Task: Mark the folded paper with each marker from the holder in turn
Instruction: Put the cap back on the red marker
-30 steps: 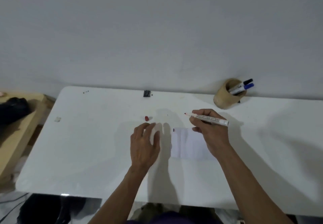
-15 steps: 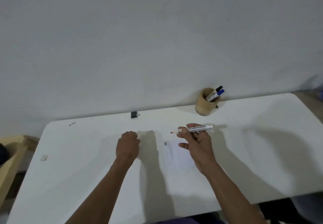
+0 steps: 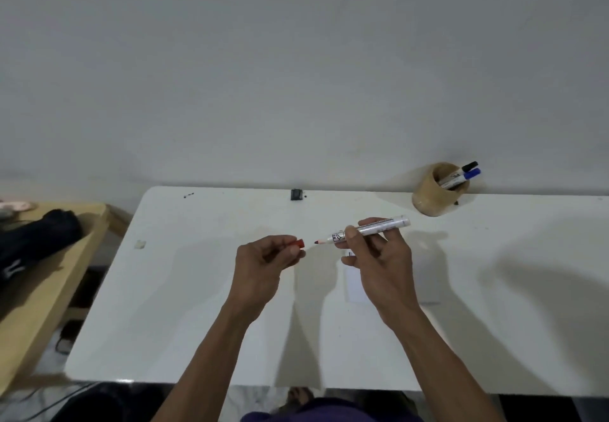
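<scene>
Three markers [image 3: 370,228] – one holder [image 3: 431,199], one cap [image 3: 299,243].

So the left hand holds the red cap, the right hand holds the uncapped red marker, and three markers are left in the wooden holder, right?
Not quite: the head view shows two markers, capped black and blue, in the round wooden holder. The left hand holds the red cap; the right hand holds the uncapped red-tipped white marker.

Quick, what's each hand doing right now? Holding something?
Left hand: closed, pinching the red cap.
Right hand: closed on the uncapped red marker, tip pointing at the cap.
</scene>
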`<state>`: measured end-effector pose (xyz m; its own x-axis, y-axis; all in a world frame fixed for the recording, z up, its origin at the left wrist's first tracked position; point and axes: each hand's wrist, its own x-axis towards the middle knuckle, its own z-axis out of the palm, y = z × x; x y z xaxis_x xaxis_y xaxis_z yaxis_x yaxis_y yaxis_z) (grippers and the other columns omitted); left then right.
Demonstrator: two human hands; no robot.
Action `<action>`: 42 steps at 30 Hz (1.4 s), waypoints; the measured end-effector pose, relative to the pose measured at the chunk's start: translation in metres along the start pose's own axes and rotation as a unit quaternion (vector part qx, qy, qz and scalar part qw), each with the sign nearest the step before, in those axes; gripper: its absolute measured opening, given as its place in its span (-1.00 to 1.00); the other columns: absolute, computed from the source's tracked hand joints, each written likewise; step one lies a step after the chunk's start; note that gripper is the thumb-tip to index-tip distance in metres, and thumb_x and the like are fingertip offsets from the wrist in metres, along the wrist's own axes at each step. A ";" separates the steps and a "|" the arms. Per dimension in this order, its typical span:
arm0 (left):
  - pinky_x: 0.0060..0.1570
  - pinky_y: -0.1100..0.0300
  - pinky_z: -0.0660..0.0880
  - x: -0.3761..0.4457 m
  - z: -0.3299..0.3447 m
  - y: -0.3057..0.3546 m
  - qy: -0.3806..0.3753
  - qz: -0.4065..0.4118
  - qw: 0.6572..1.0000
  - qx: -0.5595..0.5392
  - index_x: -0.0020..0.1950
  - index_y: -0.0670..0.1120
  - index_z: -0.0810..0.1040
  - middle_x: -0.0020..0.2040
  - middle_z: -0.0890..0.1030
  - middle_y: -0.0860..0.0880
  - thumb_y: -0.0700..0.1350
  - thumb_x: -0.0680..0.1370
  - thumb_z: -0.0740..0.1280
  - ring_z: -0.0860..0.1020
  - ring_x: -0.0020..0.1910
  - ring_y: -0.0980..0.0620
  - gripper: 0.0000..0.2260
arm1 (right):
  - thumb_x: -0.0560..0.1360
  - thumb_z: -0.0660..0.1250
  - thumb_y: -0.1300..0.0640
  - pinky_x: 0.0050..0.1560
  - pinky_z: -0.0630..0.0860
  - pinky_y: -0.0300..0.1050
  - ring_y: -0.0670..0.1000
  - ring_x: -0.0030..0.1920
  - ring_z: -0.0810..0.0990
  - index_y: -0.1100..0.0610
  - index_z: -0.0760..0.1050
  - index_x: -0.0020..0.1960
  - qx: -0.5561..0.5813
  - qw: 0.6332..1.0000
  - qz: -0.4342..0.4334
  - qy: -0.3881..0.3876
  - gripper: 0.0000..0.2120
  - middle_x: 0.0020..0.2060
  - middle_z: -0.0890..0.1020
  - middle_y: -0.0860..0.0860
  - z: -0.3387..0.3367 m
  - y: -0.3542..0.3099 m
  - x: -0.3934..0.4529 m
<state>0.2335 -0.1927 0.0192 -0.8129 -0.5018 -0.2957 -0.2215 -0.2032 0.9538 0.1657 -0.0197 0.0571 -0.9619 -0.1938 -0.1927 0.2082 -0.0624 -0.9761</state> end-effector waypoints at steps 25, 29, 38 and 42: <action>-0.03 0.19 0.65 -0.024 0.030 0.021 -0.096 0.040 0.994 0.017 -0.06 -0.07 0.73 -0.16 0.75 -0.07 -0.31 0.51 0.44 0.68 -0.19 0.00 -0.85 | 0.58 0.40 0.22 -0.18 0.68 -0.12 0.04 -0.10 0.78 0.18 0.47 0.08 0.030 0.999 0.007 0.017 -0.86 -0.14 0.77 0.08 -0.008 -0.005 -0.020; -0.07 0.23 0.63 -0.014 0.044 0.021 -0.124 0.031 0.992 0.023 -0.06 -0.08 0.73 -0.18 0.75 -0.06 -0.30 0.51 0.45 0.66 -0.22 0.03 -0.86 | 0.55 0.45 0.21 -0.18 0.65 -0.08 0.12 -0.07 0.77 0.15 0.52 0.02 0.049 0.998 0.031 0.035 -0.87 -0.10 0.76 0.14 -0.024 -0.004 -0.013; 0.03 0.15 0.60 0.022 0.084 0.047 -0.189 0.049 0.980 0.032 0.05 -0.18 0.67 -0.24 0.69 0.02 -0.33 0.52 0.42 0.59 -0.23 0.05 -0.85 | 0.39 0.60 0.23 -0.19 0.61 -0.09 0.01 -0.22 0.68 0.16 0.66 -0.14 -0.127 0.992 -0.001 -0.028 -0.87 -0.22 0.73 0.16 -0.108 -0.044 0.023; -0.04 0.20 0.60 0.034 0.127 0.069 -0.201 0.106 0.970 0.084 0.06 -0.14 0.68 -0.19 0.66 -0.18 -0.29 0.52 0.45 0.58 -0.23 0.04 -0.85 | 0.39 0.60 0.15 -0.34 0.54 -0.26 -0.11 -0.29 0.64 0.07 0.68 -0.11 -0.282 0.958 -0.040 -0.045 -0.87 -0.27 0.72 -0.01 -0.124 -0.050 0.040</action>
<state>0.1216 -0.1171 0.0818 -0.9867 -0.1415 -0.0797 -0.0843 0.0264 0.9961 0.0948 0.0972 0.0860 -0.9461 -0.2967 -0.1297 -0.0196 0.4523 -0.8916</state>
